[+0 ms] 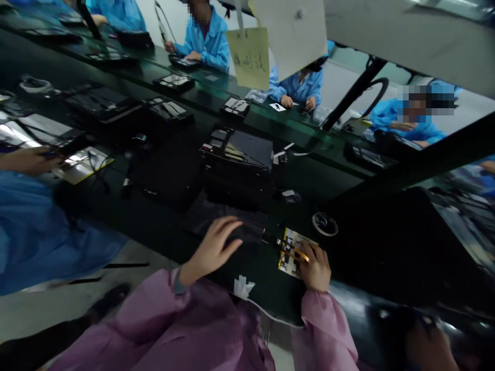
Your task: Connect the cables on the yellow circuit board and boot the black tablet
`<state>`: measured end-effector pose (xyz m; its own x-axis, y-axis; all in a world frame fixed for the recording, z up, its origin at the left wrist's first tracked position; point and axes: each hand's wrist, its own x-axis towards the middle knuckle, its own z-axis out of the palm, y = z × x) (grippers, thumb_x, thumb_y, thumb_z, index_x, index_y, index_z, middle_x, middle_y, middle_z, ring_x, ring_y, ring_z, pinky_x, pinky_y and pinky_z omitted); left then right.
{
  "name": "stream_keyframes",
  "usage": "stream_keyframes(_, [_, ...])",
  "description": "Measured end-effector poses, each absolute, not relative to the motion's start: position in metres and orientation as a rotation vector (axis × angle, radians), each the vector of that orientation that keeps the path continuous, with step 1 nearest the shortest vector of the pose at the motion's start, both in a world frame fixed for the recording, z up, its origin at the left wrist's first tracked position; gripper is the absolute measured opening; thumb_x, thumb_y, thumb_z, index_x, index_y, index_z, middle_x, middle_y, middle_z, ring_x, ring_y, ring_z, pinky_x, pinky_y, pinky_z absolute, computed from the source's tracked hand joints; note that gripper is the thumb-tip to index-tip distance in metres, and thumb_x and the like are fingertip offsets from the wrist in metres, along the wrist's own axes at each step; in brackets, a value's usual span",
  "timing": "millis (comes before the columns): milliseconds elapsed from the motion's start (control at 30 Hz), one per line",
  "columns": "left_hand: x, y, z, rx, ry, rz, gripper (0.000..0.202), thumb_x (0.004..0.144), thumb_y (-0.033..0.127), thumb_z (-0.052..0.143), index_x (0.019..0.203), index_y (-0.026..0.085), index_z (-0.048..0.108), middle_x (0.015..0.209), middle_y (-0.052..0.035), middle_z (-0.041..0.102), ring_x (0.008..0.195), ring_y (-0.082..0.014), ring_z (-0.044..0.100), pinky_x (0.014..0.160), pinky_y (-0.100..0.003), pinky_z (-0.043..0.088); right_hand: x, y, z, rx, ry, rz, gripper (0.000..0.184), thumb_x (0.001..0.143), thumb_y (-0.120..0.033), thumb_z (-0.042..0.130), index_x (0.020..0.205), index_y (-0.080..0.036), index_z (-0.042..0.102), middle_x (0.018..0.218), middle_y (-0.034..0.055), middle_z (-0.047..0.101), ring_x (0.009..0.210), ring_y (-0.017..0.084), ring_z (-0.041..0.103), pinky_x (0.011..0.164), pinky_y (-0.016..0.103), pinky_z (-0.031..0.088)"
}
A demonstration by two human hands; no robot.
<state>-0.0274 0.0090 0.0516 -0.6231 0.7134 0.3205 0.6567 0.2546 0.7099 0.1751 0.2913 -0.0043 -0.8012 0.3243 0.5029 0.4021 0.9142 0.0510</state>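
Note:
My left hand point(212, 247) is held with thumb and fingers apart over the near edge of a dark flat panel point(247, 226), with nothing in it. Whether its fingertips touch the panel I cannot tell. To the right, my right hand point(317, 268) is closed around gold-coloured tweezers point(301, 254), whose tips point left over a yellow-edged sheet point(291, 267) bearing small black pieces. Part of the sheet is hidden under this hand. No piece is clearly visible between the tips.
A tape roll point(325, 224) and a mouse point(288, 196) lie beyond the sheet. Stacked open devices point(243, 149) stand behind the panel. White scraps point(243, 287) stick at the table edge. A blue-sleeved co-worker point(38, 221) works at left; others sit opposite.

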Motion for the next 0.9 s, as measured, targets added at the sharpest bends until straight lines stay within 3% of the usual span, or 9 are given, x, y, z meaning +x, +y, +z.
stream_keyframes(133, [-0.070, -0.046, 0.028, 0.769, 2.807, 1.344, 0.041, 0.092, 0.040, 0.048, 0.122, 0.014, 0.058, 0.127, -0.0175, 0.057, 0.122, -0.0311, 0.051, 0.106, -0.047, 0.039, 0.175, 0.296, -0.010, -0.502, -2.541, -0.227, 0.028, 0.090, -0.019, 0.049, 0.111, -0.018, 0.067, 0.102, 0.0075, 0.064, 0.091, 0.023, 0.054, 0.075, 0.031, 0.046])
stream_keyframes(300, [-0.103, -0.072, 0.020, 0.544, 2.524, 1.397, 0.048, 0.087, 0.052, 0.049, 0.121, 0.020, 0.059, 0.123, -0.0110, 0.064, 0.112, -0.0284, 0.061, 0.098, -0.041, 0.046, 0.173, 0.296, -0.012, -0.526, -2.521, -0.226, 0.027, 0.089, -0.018, 0.050, 0.110, -0.019, 0.067, 0.102, 0.0066, 0.064, 0.089, 0.022, 0.054, 0.074, 0.031, 0.046])
stream_keyframes(467, [-0.117, -0.066, 0.039, 0.403, 2.280, 1.528, 0.057, 0.075, 0.061, 0.056, 0.112, 0.018, 0.065, 0.121, -0.0117, 0.067, 0.117, -0.0306, 0.059, 0.100, -0.039, 0.046, 0.173, 0.295, -0.011, -0.546, -2.558, -0.223, 0.030, 0.087, -0.015, 0.050, 0.111, -0.019, 0.067, 0.104, 0.0074, 0.064, 0.091, 0.023, 0.053, 0.075, 0.032, 0.046])
stream_keyframes(667, [-0.118, -0.062, 0.055, 0.426, 2.291, 1.489, 0.052, 0.081, 0.056, 0.056, 0.120, 0.023, 0.061, 0.128, -0.0076, 0.063, 0.125, -0.0278, 0.054, 0.108, -0.038, 0.038, 0.173, 0.287, -0.004, -0.566, -2.586, -0.093, 0.032, 0.085, -0.012, 0.050, 0.111, -0.018, 0.067, 0.103, 0.0093, 0.063, 0.092, 0.024, 0.052, 0.077, 0.034, 0.046])
stream_keyframes(900, [-0.113, -0.059, 0.061, 0.322, 2.319, 1.115, 0.052, 0.084, 0.057, 0.053, 0.128, 0.030, 0.055, 0.141, -0.0049, 0.052, 0.131, -0.0295, 0.047, 0.109, -0.042, 0.036, 0.172, 0.281, -0.005, -0.710, -2.606, -0.064, 0.034, 0.085, -0.010, 0.049, 0.112, -0.019, 0.067, 0.106, 0.0088, 0.062, 0.095, 0.023, 0.050, 0.081, 0.033, 0.045])
